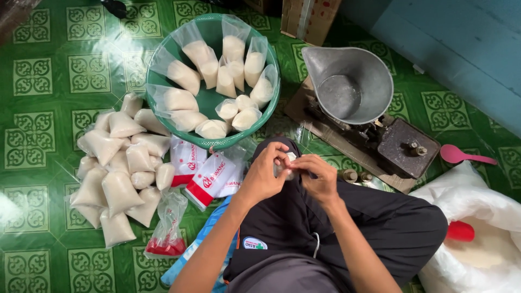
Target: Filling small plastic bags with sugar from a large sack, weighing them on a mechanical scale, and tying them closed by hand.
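Seated cross-legged on a green patterned floor [49,70], we bring both hands together above our knee: our left hand [263,173] and right hand [320,176] meet fingertip to fingertip, pinched on a small clear plastic bag [287,165] held between them, most of it hidden by the fingers. Just ahead stands a green basket [209,103] holding open-topped bags of white grains [233,51], and to our left lies a heap of tied bags [116,173] on the floor. Between heap and knee lie red-and-white printed packets [209,179], with a clear bag of red bits [165,239] nearer us. To our right a metal scoop pan [350,81] sits on a dark balance scale [404,146], a pink spoon [464,157] beside it, and a white sack of grains [477,228] holds a red scoop [460,231].
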